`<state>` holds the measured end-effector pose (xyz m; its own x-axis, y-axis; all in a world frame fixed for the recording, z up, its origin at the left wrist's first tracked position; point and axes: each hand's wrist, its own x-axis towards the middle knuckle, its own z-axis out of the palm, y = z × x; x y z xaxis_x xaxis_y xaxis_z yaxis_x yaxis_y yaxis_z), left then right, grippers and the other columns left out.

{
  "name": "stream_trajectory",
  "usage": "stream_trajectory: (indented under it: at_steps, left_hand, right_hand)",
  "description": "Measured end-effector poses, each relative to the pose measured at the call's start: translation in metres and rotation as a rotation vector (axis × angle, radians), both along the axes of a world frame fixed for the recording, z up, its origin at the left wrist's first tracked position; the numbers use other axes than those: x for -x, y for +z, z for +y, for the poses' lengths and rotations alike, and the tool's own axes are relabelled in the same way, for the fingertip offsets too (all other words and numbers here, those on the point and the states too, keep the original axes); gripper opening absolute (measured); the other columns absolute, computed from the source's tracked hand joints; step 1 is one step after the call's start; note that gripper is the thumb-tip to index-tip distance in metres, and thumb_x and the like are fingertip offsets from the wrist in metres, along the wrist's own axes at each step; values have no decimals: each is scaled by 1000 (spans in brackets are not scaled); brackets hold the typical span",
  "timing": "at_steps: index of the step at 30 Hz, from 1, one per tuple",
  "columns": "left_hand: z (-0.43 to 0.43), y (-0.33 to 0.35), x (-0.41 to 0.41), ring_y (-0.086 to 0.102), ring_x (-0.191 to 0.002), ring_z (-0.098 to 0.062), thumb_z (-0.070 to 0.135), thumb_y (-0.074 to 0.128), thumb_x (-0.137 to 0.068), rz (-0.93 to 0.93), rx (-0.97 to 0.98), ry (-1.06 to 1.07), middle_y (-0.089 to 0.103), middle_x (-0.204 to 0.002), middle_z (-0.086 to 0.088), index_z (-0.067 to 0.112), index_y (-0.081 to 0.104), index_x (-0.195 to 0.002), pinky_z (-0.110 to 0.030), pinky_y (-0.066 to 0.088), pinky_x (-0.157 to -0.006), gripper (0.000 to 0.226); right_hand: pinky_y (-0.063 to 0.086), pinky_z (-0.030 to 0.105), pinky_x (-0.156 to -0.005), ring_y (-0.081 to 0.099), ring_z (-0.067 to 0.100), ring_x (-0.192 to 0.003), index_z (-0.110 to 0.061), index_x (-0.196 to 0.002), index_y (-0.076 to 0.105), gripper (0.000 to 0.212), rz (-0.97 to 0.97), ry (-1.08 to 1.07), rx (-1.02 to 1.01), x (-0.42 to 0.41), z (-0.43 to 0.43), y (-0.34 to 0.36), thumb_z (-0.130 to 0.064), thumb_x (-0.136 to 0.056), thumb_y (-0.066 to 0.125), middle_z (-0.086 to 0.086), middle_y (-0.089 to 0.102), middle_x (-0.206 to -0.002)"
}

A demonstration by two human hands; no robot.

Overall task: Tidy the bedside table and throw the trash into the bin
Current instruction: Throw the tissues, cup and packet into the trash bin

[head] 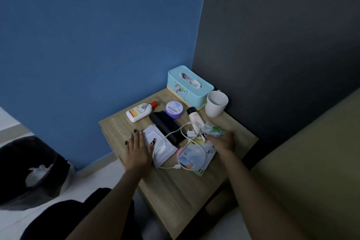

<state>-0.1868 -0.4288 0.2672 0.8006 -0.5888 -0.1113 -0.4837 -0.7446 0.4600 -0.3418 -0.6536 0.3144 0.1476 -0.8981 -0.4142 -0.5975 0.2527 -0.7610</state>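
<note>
A wooden bedside table [175, 191] carries a white wipes pack [161, 142], a black pouch [167, 126], a white charger cable [187, 136] and plastic wrappers [194, 159]. My left hand [139, 149] lies flat with spread fingers on the left edge of the wipes pack. My right hand [224, 141] rests on a crumpled green-and-white wrapper [213, 129], fingers curled over it. A black-lined bin [29, 173] with white trash inside stands on the floor at the left.
At the table's back stand a turquoise tissue box [190, 86], a white mug [216, 104], a purple cream jar [174, 110], a white lotion bottle with a red cap [140, 112] and a pale tube [194, 118]. A bed [311, 161] borders the right.
</note>
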Motion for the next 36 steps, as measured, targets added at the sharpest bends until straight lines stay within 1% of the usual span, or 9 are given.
stream_trajectory:
  at_steps: [4,7,10,14,17,20,23,30,36]
  left_hand:
    - [0,-3,-2,-10,-148,-26,50,19,-98,-8,-6,-14,-4,-161,-11,11,2,-152,-42,-7,-119,69]
    - [0,-1,-2,-10,-148,-26,52,19,-98,18,0,-20,-5,-161,-12,11,2,-152,-43,-6,-120,71]
    - [1,7,0,-8,-148,-25,58,17,-95,54,19,-30,-5,-161,-10,12,1,-152,-42,-4,-120,76]
    - [10,25,-10,7,-148,-26,54,24,-97,41,53,16,6,-161,-9,14,10,-152,-43,8,-120,70]
    - [30,45,-31,32,-139,-31,38,37,-99,-64,80,31,31,-153,-13,12,36,-144,-44,30,-112,52]
    - [63,68,-55,55,-111,-34,29,44,-97,-109,146,75,58,-120,-12,12,57,-119,-41,48,-83,31]
    - [115,89,-81,61,-95,-38,28,42,-97,-169,160,181,64,-104,-16,9,59,-105,-42,49,-72,27]
    - [277,84,-132,62,-86,-36,28,40,-97,-213,205,514,66,-94,-14,7,58,-90,-42,48,-68,28]
    - [373,39,-171,62,-89,-31,28,43,-97,-111,212,732,66,-100,-11,10,60,-102,-33,43,-66,26]
  right_hand:
    - [52,37,-81,62,34,-106,3,-117,46,68,-66,-15,121,-3,-3,13,-9,-63,86,21,62,-120]
    - [56,42,-81,67,34,-97,-2,-104,62,51,-86,21,256,-6,-10,23,-18,-61,84,16,70,-106]
    - [52,37,-70,66,33,-83,-4,-89,67,25,-53,56,456,-9,-3,62,-21,-74,77,16,72,-94]
    - [48,30,-68,63,23,-79,-9,-89,64,16,-191,62,625,-24,20,120,-21,-81,71,7,71,-92]
    - [44,25,-70,62,16,-80,-10,-92,64,15,-299,128,678,-51,45,146,-18,-81,69,5,71,-93]
    - [45,30,-70,64,24,-83,-10,-90,64,15,-323,268,730,-86,79,155,-20,-79,69,7,73,-91]
    - [47,34,-69,65,27,-82,-8,-86,64,18,-328,474,685,-128,133,149,-24,-80,69,8,72,-83]
    - [53,39,-66,65,31,-79,-11,-89,61,24,-250,970,631,-206,284,95,-34,-82,64,6,71,-82]
    - [49,37,-55,61,26,-63,-11,-72,56,34,-239,1168,576,-270,375,47,-42,-83,65,3,66,-66]
